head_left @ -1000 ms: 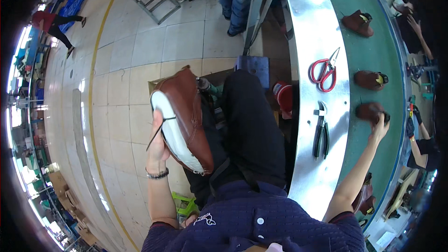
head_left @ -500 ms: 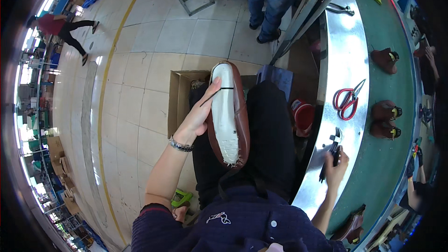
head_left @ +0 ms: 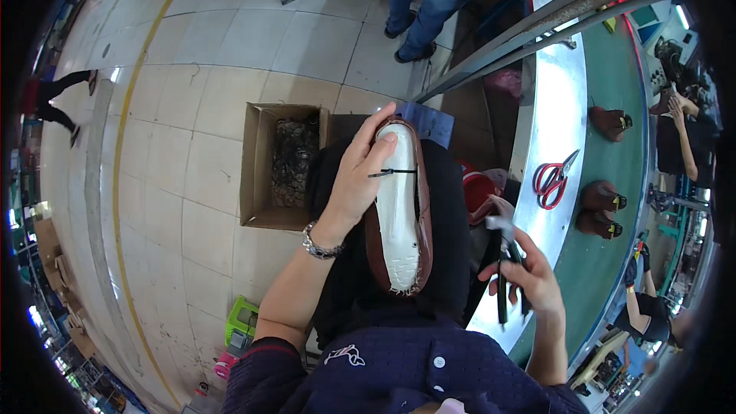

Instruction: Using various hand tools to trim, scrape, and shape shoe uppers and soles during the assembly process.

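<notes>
A brown leather shoe lies sole-up over my lap, its white sole side facing me and rough stitches or threads at the near end. A thin black tie crosses it, with a loose end sticking out to the left. My left hand grips the shoe's far end, thumb pressed on the white surface and fingers round the edge. Right of the shoe, apart from it, my right hand is closed around black-handled pliers with a metal head pointing away from me.
Red-handled scissors lie on the metal ledge at right. Beyond it, a green belt carries brown shoes. A cardboard box holds dark strands. A red bucket, slanting metal post and standing person are near.
My right hand has lifted the pliers off the metal ledge and brought them left toward the shoe. My left hand has shifted its hold at the shoe's far end. The view has turned.
</notes>
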A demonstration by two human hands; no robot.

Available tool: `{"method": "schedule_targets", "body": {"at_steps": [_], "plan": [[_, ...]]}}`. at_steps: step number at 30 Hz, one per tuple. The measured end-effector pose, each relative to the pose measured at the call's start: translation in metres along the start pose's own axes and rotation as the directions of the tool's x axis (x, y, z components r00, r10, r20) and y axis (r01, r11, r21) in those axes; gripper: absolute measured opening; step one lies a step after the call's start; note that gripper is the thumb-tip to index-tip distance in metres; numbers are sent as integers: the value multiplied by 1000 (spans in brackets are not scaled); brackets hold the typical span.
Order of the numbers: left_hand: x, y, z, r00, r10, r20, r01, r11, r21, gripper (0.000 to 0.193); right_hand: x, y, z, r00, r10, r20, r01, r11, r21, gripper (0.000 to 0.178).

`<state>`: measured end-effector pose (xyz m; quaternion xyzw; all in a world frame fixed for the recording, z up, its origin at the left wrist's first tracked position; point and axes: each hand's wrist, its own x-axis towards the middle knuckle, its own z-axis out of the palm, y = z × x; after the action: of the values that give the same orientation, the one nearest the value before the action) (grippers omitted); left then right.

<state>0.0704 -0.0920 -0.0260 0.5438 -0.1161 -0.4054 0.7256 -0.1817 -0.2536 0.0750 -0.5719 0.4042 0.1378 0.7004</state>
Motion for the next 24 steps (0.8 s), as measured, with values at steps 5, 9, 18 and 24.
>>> {"method": "schedule_targets", "body": {"at_steps": [5,9,18,24], "plan": [[6,-13,1,986,161,-52,-152,978,144,36,54,-84,41,960,10,278,6,998,-57,70],[5,-14,2,986,152,-67,-144,984,108,37,75,-111,57,931,125,342,-102,991,-84,63],[6,-9,4,977,171,-127,-154,979,137,34,88,-155,83,925,323,199,-203,864,-460,62],[3,-13,9,951,267,-156,-241,956,165,31,76,-105,88,986,6,164,96,790,-605,57]]}}
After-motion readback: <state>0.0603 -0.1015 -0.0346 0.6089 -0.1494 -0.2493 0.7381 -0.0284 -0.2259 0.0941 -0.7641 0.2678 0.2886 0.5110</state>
